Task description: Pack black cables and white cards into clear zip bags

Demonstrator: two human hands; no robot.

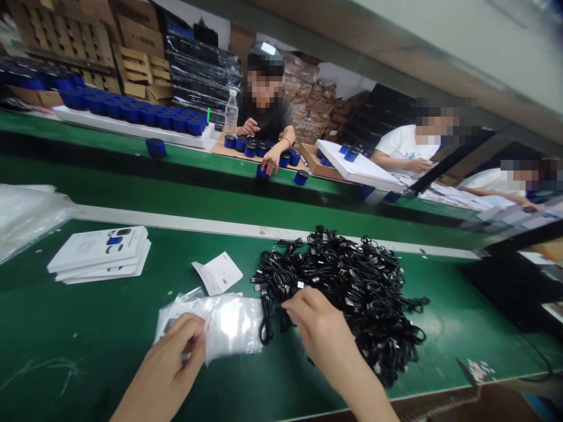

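Observation:
My left hand [182,349] is closed in a pinch at the edge of a clear plastic bag [231,322], one of a flat stack on the green table. My right hand [319,322] has its fingers drawn together at the left side of a heap of black USB cables [352,287]. Dark cable shows just below those fingertips, but whether they grip it is hidden. Between the hands, a bundled cable [266,319] lies against the bags' right edge. Behind the bags rests a folded white leaflet [219,274].
A stack of printed white cards [99,252] lies at left, near more plastic wrap [30,217]. Beyond a white strip [176,219] runs a green conveyor with blue jars [156,147] along its far side. A co-worker's hand [271,159] touches one jar; more people sit at right.

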